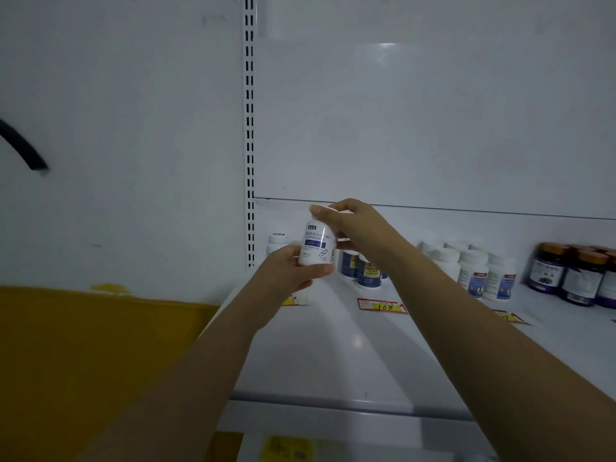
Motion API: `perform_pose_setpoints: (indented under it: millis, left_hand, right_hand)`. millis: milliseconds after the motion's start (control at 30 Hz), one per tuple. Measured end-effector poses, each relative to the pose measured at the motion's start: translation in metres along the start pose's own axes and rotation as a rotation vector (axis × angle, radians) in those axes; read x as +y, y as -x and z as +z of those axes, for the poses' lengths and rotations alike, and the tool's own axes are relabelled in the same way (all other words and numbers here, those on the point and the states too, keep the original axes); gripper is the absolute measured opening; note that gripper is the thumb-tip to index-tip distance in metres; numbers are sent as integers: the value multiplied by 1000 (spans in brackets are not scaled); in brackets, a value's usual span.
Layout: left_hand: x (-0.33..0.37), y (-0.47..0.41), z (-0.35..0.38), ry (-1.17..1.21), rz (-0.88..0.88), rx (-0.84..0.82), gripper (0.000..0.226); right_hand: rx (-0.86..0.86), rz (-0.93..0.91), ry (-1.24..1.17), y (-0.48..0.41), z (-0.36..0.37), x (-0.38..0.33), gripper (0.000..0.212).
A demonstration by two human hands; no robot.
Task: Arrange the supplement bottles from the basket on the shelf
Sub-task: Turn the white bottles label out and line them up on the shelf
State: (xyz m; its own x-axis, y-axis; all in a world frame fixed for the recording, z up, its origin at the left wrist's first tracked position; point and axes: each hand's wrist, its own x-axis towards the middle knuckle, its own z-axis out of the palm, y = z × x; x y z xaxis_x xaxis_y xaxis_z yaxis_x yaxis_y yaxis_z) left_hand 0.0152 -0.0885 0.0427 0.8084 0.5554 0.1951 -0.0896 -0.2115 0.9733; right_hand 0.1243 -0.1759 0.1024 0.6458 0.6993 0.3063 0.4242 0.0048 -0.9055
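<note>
Item in hand: you hold one white supplement bottle upright in the air, in front of the shelf, label facing you.
Left hand: your fingers wrap the lower body from the left, thumb across the base; a closed grasp on the bottle.
Right hand: your fingers pinch the cap from above and the right; a closed grasp as well.
Long axis: vertical, cap up, no marked tilt.
Position against the shelf: the bottle hangs above the left end of the shelf surface, clear of it, not yet set down.
Stock already standing: a lone white bottle far left by the slotted upright; blue-labelled bottles just behind and right of your hands; white bottles further right; dark bottles at the far right.
Price tag: lies flat near the blue-labelled group.
Deciding relation: the open gap lies down and beyond the bottle, between the lone white bottle and the blue-labelled group; your left hand is nearer to it.
Judgement: lowering straight down, base first, should suit.
Basket: not in view.
</note>
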Motion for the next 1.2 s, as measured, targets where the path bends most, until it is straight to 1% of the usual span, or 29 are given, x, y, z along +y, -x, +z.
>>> perform_pose_setpoints:
  millis: [133,233,333,400,567,767,867,967,1133,1200]
  left_hand:
    - [-6,-5,9,52,-8,33,36]
    - [-17,-6,12,60,-5,37,27]
    - [-28,-10,9,19,-2,46,38]
    - [-30,-13,7,-18,9,35,44]
    - [-32,-18,5,-26,23,28,44]
    - [-32,-18,5,-8,26,-3,47]
    - [-32,-17,5,35,6,-32,43]
    - [-33,-17,5,61,-11,-21,46]
    - [-21,-25,5,-46,20,-6,52]
    - [-17,-28,4,-58,20,-9,55]
  right_hand:
    - [76,-50,-109,3,8,12,42]
    - [67,-72,-128,3,13,25,40]
    - [49,-61,-149,2,14,37,38]
    - [71,-45,-205,-2,13,47,39]
    - [69,-71,-229,-10,11,52,46]
    - [59,-149,-197,-11,13,49,39]
    - [68,-154,-194,-11,13,48,39]
    - [53,-157,-204,-11,13,49,40]
    - [37,-164,-221,-11,11,49,33]
    - [34,-177,-235,-11,8,49,24]
